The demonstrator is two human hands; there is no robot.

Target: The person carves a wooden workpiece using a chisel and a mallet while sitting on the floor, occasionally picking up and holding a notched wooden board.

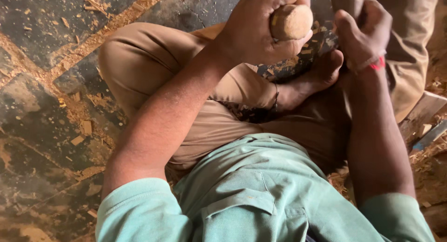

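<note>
Head view: the left hand (253, 30) is clenching a round, tan wooden handle (291, 21) above the knee (stiff, dusty, best gripped mid-shaft), while the right hand (365, 32) is closing around something hidden.

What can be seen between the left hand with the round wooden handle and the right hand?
In the head view, between the left hand gripping the wooden handle and the right hand lies a dark piece strewn with wood chips, above a bare foot.

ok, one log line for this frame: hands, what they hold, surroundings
left hand: shut on round wooden handle | right hand: closed, grasped item hidden | bare foot below | floor: wood chips
</note>
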